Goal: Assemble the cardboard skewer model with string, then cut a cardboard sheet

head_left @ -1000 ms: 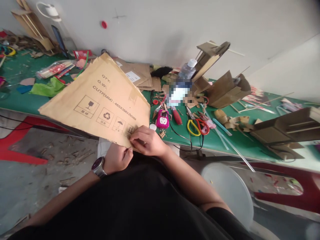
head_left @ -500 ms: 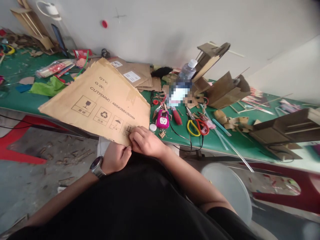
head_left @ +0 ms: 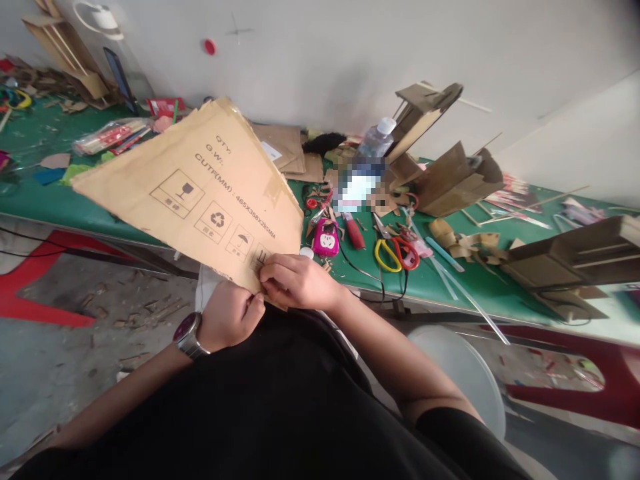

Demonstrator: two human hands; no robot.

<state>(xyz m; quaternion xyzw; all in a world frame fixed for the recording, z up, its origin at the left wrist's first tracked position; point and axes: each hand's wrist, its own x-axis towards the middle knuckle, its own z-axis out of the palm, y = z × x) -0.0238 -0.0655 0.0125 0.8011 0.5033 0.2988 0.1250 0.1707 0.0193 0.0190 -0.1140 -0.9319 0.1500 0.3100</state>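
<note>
A flat tan cardboard sheet (head_left: 200, 187) with printed black text and shipping symbols is held up at a slant in front of my body, over the table's front edge. My left hand (head_left: 233, 313), with a silver watch (head_left: 187, 333) on the wrist, is closed on its lower edge, thumb on top. Right beside it my right hand (head_left: 297, 283) pinches the lower right corner, fingers bent over the print. The two hands nearly touch. Parts of the fingers underneath the sheet are hidden.
On the green table (head_left: 340, 273) lie scissors with yellow and red handles (head_left: 395, 253), a pink socket block (head_left: 326, 238) and a red-handled tool (head_left: 354, 232). Behind stand a clear bottle (head_left: 377, 139) and cardboard constructions (head_left: 455, 180). A whitish round stool (head_left: 457, 373) stands below.
The cardboard sheet has tilted up, its top corner rising and covering more of the envelopes behind. My right hand has shifted slightly right; my left hand stays nearly in place.
</note>
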